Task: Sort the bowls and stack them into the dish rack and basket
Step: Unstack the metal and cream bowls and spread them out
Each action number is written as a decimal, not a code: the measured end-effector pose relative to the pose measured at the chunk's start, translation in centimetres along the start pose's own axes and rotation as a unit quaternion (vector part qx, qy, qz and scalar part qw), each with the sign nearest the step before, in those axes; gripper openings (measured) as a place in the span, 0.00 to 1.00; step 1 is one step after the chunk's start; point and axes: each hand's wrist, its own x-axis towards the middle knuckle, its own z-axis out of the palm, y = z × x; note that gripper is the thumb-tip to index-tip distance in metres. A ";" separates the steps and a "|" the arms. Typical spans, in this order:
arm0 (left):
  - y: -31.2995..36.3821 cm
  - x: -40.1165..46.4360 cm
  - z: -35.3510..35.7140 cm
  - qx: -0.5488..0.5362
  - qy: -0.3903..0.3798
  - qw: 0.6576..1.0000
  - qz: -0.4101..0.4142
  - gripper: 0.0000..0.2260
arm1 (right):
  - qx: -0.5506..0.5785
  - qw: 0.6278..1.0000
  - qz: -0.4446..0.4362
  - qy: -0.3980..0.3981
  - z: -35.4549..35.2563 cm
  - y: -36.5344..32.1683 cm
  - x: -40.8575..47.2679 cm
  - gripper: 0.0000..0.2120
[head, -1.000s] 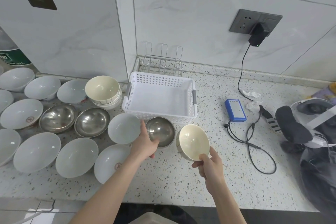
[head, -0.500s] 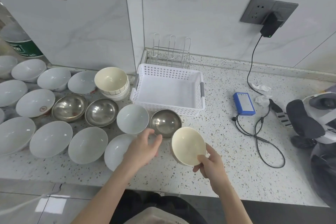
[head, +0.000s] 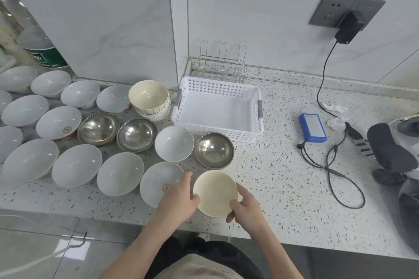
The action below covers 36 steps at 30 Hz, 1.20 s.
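A: Head view first. What are the hands doing?

B: Both hold 1 cream bowl (head: pixel 215 192) above the front edge of the desk (head: pixel 283 165). The left hand (head: pixel 179 199) curls round its left rim, and the right hand (head: pixel 243 207) pinches the lower right rim with the thumb on the inside.

A: And the other bowls?

B: A steel bowl (head: pixel 214 150) sits just behind the held one, close to the front wall of the white basket (head: pixel 217 108). A white bowl (head: pixel 174 143) stands beside it, and 2 more steel bowls (head: pixel 118 131) lie further left. A stack of cream bowls (head: pixel 150 99) stands just left of the basket, with many white bowls spread across the left of the desk.

A: The dish rack?

B: The wire dish rack (head: pixel 221 63) stands behind the basket, against the wall. A blue box (head: pixel 312 127) with cables lies to the right.
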 end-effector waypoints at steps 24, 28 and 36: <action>-0.3 0.6 -0.2 0.044 0.032 0.998 -0.039 0.34 | -0.059 0.997 0.008 -0.047 0.3 -1.3 0.7 0.22; -0.3 0.6 -0.4 0.016 0.017 0.999 -0.036 0.36 | -0.056 0.997 0.023 -0.049 0.5 -1.2 0.7 0.22; -0.2 0.8 -0.9 -0.002 0.002 0.999 -0.032 0.36 | -0.071 0.996 0.019 -0.048 0.2 -1.3 1.0 0.20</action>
